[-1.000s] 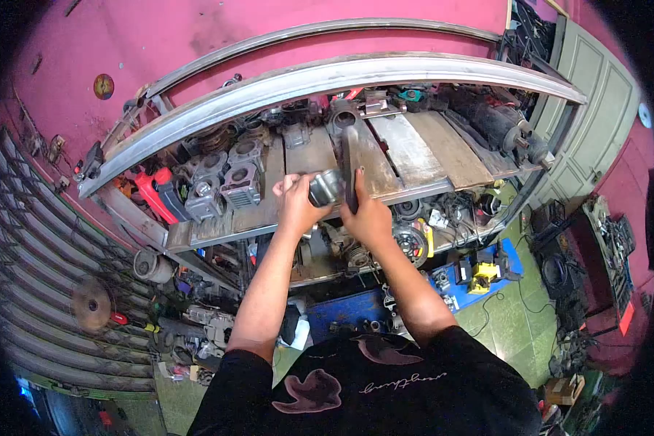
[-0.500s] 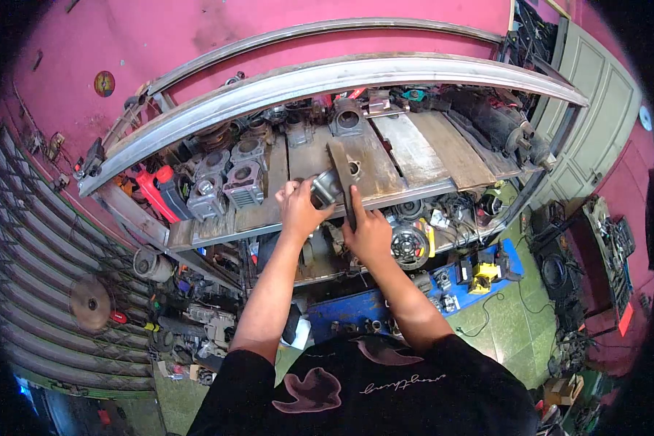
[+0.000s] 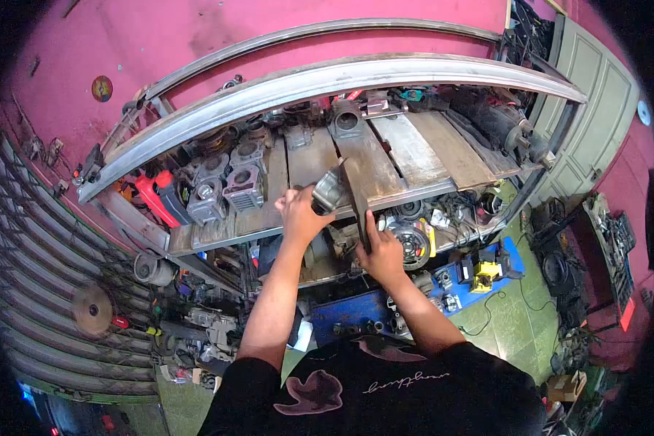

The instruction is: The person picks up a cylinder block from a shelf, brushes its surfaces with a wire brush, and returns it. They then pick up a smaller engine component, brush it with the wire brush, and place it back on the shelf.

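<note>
My left hand (image 3: 302, 216) is wrapped round a silver-grey metal engine part (image 3: 328, 190), holding it tilted above the bench's front edge. Its exact kind is hard to make out. In my right hand (image 3: 384, 253) is a long, flat, dark bar that looks like a flat file (image 3: 355, 195), gripped at its near end with the index finger laid along it. The file stands edge-on to the camera and lies against the right face of the engine part. That face is hidden behind it.
Several engine cylinders (image 3: 243, 187) stand on the left of the wooden bench top (image 3: 309, 161). A metal beam (image 3: 327, 81) crosses above the bench's rear. Loose parts fill the lower shelf, and a blue platform (image 3: 341, 312) with a yellow item (image 3: 485, 276) lies below.
My right hand has drawn the file down and slightly right, toward my body, along the engine part's face. My left hand and the engine part stay nearly in place.
</note>
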